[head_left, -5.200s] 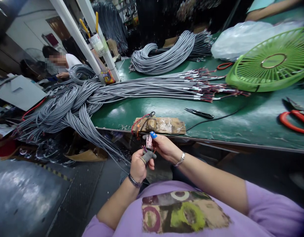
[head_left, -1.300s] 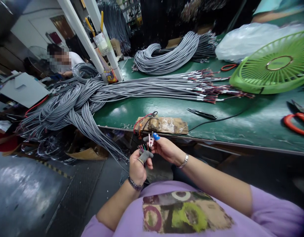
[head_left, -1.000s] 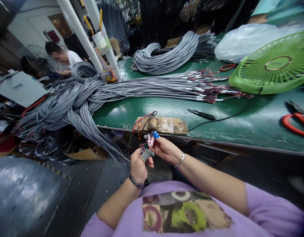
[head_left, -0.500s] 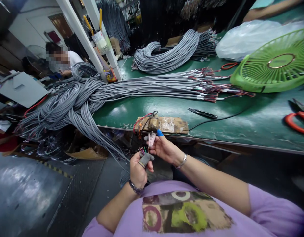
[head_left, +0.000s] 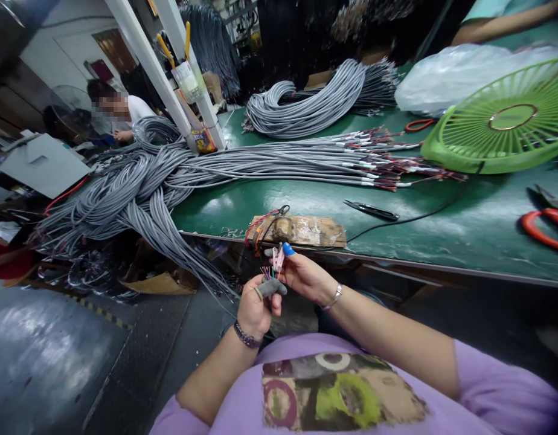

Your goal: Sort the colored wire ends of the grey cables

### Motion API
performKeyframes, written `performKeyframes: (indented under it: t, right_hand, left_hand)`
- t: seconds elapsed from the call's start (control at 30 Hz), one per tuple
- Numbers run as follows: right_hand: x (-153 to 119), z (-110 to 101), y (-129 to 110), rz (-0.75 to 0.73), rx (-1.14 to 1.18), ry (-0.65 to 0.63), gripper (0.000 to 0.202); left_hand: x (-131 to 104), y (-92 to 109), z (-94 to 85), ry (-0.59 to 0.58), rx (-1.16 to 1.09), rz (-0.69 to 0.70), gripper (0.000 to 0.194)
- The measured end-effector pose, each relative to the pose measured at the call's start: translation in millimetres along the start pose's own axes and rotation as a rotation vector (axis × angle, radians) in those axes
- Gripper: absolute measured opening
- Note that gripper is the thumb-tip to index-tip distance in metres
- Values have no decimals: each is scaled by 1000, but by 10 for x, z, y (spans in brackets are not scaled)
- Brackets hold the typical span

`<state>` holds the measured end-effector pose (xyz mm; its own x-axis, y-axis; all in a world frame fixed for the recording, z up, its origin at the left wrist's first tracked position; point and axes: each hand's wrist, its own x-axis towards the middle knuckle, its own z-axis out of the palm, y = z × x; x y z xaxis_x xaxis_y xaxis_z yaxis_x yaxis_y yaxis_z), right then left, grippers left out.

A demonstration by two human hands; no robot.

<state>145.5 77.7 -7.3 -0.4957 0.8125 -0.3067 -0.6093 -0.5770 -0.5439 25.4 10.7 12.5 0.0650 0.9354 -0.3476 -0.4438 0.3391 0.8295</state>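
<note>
My left hand (head_left: 255,307), with a grey covering on a finger, is closed around the end of a grey cable. Thin coloured wires (head_left: 268,272) fan out above its fingers. Close beside it, my right hand (head_left: 304,277), a blue cover on the thumb, pinches a small pale pink clip-like tool (head_left: 278,258) near the wire tips. Whether the tool touches a wire cannot be made out. Just beyond the hands, a wooden block (head_left: 313,229) with red and black leads lies at the bench edge.
Bundles of grey cables (head_left: 261,163) stretch across the green bench (head_left: 424,235) and hang off its left side. Thread snips (head_left: 372,210), orange-handled scissors (head_left: 548,226) and a green fan (head_left: 505,118) lie to the right. A person (head_left: 134,109) sits at the far left.
My left hand has risen slightly and turned, bringing the wires closer to the pink tool. My right hand has shifted slightly left. The view has tilted a little.
</note>
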Motion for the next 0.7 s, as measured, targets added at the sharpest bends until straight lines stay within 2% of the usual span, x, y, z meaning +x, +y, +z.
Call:
performKeyframes:
  t: [0.33, 0.57, 0.7]
  right_hand:
    - [47, -9, 32, -44, 6, 9, 31]
    - [-15, 2, 17, 20, 39, -4, 37]
    - [-54, -65, -3, 77, 55, -19, 42]
  left_hand:
    - [87, -39, 14, 52, 5, -18, 27]
    - [29, -44, 26, 80, 39, 29, 26]
    - [-68, -55, -2, 80, 80, 41, 24]
